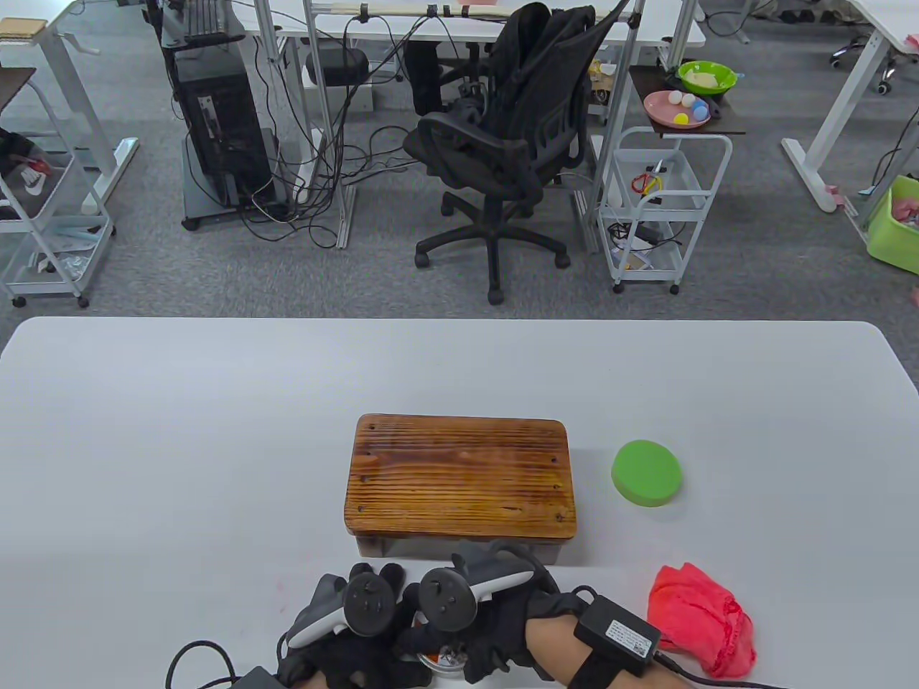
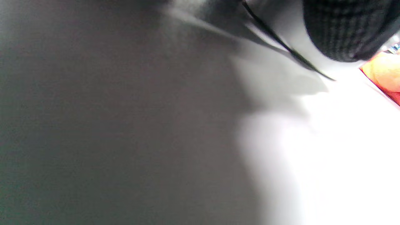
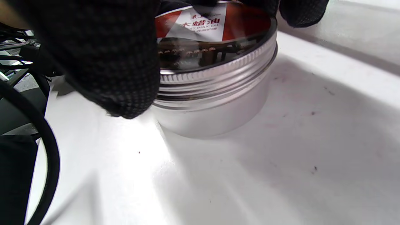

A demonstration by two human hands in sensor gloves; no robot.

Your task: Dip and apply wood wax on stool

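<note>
The wooden stool stands mid-table with its ribbed brown top up. A round metal wax tin sits at the table's near edge between my two hands; the lid is on it. In the right wrist view my right hand grips the lid of the tin, thumb on the left rim and a fingertip on the far rim. My left hand lies close against the tin's left side; its grip is hidden. The left wrist view is blurred and shows one gloved fingertip.
A green round sponge lies right of the stool. A crumpled red cloth lies at the near right, beside my right forearm. Glove cables trail off the near edge. The white table stretches left and behind the stool.
</note>
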